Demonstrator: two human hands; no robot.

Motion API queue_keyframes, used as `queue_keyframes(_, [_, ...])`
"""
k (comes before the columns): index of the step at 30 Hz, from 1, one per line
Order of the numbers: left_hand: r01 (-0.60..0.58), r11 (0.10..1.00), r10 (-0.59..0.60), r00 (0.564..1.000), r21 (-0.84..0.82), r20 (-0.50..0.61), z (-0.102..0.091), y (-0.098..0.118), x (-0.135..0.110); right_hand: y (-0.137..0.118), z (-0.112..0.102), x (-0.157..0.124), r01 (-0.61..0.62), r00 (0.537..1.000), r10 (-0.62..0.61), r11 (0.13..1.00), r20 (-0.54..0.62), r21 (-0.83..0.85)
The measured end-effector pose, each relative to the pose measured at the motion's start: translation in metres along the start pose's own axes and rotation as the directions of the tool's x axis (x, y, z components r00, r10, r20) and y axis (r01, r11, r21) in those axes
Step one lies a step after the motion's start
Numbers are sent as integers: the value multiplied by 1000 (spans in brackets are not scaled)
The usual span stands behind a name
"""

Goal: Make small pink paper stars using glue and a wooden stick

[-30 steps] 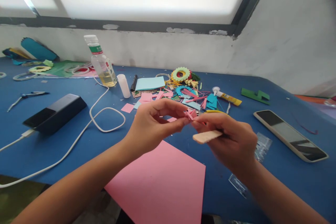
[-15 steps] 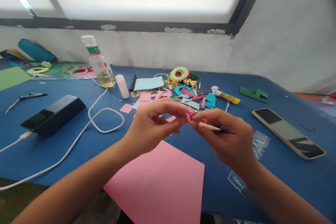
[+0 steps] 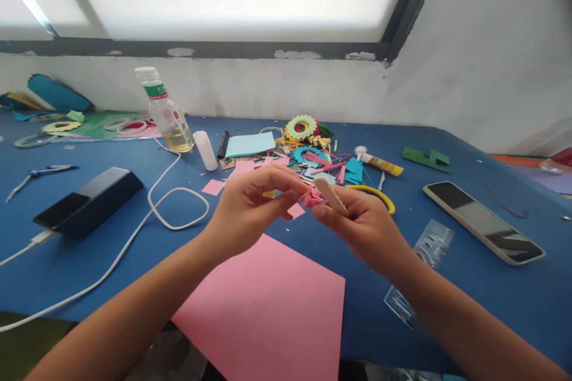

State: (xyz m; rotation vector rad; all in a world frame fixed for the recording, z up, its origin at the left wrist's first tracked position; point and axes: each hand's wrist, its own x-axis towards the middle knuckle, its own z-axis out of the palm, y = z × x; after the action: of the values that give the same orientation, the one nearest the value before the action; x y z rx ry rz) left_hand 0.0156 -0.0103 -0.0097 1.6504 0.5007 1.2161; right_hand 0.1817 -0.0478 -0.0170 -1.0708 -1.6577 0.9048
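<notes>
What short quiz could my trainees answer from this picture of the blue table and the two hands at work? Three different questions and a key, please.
1. Choose one. The right hand holds:
A) a tube of glue
B) a flat wooden stick
C) the phone

2. True or false? The clear bottle has its cap off.

3. Fill the gap: the left hand pinches a small paper piece coloured ____.

Key: 1 B; 2 false, a white cap is on; 3 pink.
</notes>
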Motion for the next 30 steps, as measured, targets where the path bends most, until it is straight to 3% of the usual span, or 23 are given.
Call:
queue_keyframes(3, [32,999,-32,998,0,-50,2,3,0,2,2,-2,51,987,-72,988,-146,-143])
queue_keyframes(7, [166,986,-168,978,-26,-126,7,8,-3,6,3,-4,133,933,-247,912,-262,-388])
queue_keyframes(11, [285,953,-294,952,-99,-89,11,8,-5,8,4,-5,248,841,-481,751,-249,-612])
queue_keyframes(14, [301,942,-317,943,-149,-102,12,8,-4,9,3,-6,289,804,-554,682,-216,-672])
queue_keyframes(25, [141,990,-140,974,-8,-179,10,7,-5,5,4,-5,225,879,-397,832,-262,-506])
queue_keyframes(30, [9,993,7,991,119,-132,10,5,-7,9,6,-8,129,941,-221,934,-255,-333])
